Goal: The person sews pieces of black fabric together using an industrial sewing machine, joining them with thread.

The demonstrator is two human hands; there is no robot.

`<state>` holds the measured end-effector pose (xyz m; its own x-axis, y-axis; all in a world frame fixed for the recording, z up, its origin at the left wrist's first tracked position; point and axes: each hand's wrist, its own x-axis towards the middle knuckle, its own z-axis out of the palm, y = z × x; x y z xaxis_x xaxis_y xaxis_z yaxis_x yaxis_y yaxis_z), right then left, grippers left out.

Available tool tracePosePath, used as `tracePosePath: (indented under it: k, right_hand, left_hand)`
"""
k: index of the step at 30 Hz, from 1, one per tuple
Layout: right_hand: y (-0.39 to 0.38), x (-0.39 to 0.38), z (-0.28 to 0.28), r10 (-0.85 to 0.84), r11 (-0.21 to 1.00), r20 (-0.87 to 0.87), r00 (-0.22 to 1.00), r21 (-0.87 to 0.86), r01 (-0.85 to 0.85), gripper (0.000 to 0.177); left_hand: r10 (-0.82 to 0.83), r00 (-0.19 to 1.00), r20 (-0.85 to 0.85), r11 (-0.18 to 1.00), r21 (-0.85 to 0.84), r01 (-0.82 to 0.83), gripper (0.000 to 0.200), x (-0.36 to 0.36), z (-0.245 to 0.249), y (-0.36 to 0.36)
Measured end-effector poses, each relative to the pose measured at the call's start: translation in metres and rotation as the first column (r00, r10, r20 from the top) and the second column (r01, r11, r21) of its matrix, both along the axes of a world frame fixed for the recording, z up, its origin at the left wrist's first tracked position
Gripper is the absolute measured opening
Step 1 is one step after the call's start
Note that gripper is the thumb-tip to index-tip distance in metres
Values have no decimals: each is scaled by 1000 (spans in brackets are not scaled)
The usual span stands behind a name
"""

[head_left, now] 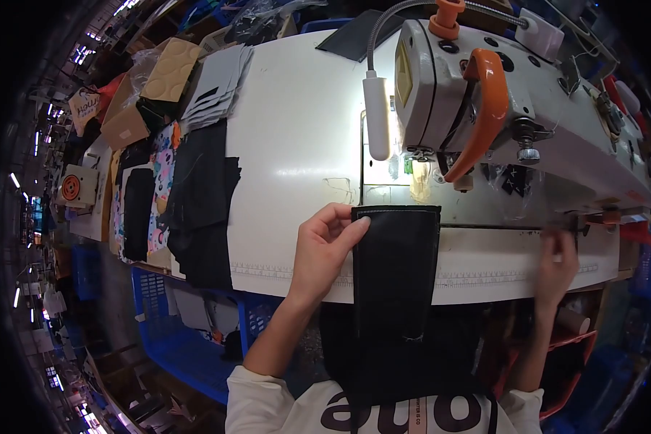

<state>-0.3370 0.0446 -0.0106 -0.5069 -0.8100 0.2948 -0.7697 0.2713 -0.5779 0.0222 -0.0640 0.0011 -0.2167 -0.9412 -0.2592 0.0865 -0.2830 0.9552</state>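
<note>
A black stitched fabric piece [396, 267] hangs over the front edge of the white sewing table [289, 166], with light stitching along its top. My left hand [327, 249] pinches its upper left corner between thumb and fingers. Off to the right, my right hand [557, 264] is blurred near a small dark object by the table's edge; whether it holds anything is unclear. The white sewing machine [477, 108] with an orange lever [488, 94] stands just behind the fabric, its lamp [377, 119] lighting the needle area.
Stacks of black fabric [199, 202] and grey sheets [217, 83] lie at the table's left, beside a cardboard box [125, 123]. A blue crate [184, 354] stands below left, a red bin [575, 362] below right. Another black piece [358, 37] lies at the back.
</note>
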Motion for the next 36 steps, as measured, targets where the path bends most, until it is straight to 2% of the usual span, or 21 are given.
tracePosePath:
  k: [1, 2, 3, 5, 6, 9, 14, 17, 18, 20, 21, 23, 25, 27, 29, 33, 36]
  right_hand:
    - [8, -23, -4, -103, 994, -106, 989, 13, 105, 16]
    - [13, -41, -7, -105, 994, -113, 988, 16, 107, 16]
    - [18, -57, -10, -147, 989, -324, 935, -15, 150, 17]
    - [23, -81, -16, -218, 974, -681, 699, -103, 204, 20]
    - [24, -88, -20, -216, 974, -681, 699, -103, 200, 20]
    - [28, -104, -35, -180, 977, -507, 843, 6, 213, 26]
    - [39, -150, -45, -83, 988, -367, 926, 93, 125, 31]
    - [46, -156, -34, -25, 982, -65, 998, 184, 36, 29]
    - [51, -151, -28, -17, 982, -67, 998, 186, 30, 29]
    - [51, -103, -4, -142, 924, -83, 986, 347, 162, 23]
    - [45, -77, 2, -133, 922, -86, 987, 354, 155, 23]
    - [32, -12, 13, 7, 995, 0, 1000, 102, -7, 17]
    - [8, 67, 27, 195, 980, 154, 969, -58, -188, 12]
    - [-4, 114, 40, 289, 938, 382, 878, 70, -339, 9]
    - [-25, 148, 36, 489, 868, 214, 845, -21, -497, 8]
    - [-48, 184, 31, 507, 858, 207, 836, -27, -514, 12]
    - [-53, 187, 25, 532, 831, 126, 837, 113, -545, 18]
  left_hand:
    - [4, 1000, -16, 1000, 10, -4, 9, -1, -1, 0]
    - [2, 1000, -22, 1000, 14, -2, 9, -1, -2, 0]
    - [-1, 1000, -23, 1000, 9, 1, 9, -1, -3, 0]
    - [-2, 1000, -18, 1000, -3, 2, 8, -1, -3, -1]
    - [2, 1000, -18, 1000, -3, -2, 8, -1, -3, 0]
    - [10, 1000, -14, 1000, 2, -10, 8, -2, -4, 1]
    - [6, 1000, -18, 1000, 4, -6, 8, -4, -2, 5]
    - [-8, 1000, -14, 999, 36, 9, 9, -5, -3, 8]
    - [-1, 1000, -16, 999, 38, 2, 9, -5, -4, 8]
    - [-8, 1000, -20, 998, 60, 9, 10, -7, -4, 10]
    - [-13, 1000, -21, 997, 73, 14, 10, -8, -5, 11]
    - [-21, 999, -32, 995, 94, 24, 11, -10, -6, 14]
    - [-62, 997, -47, 990, 123, 67, 13, -10, -5, 15]
    - [-65, 997, -35, 990, 125, 68, 14, -11, -3, 15]
    - [-54, 998, -19, 991, 123, 56, 17, -10, -2, 16]
    - [-55, 995, -82, 987, 144, 67, 18, -8, -5, 17]
    - [-71, 993, -90, 985, 150, 84, 18, -6, -4, 16]
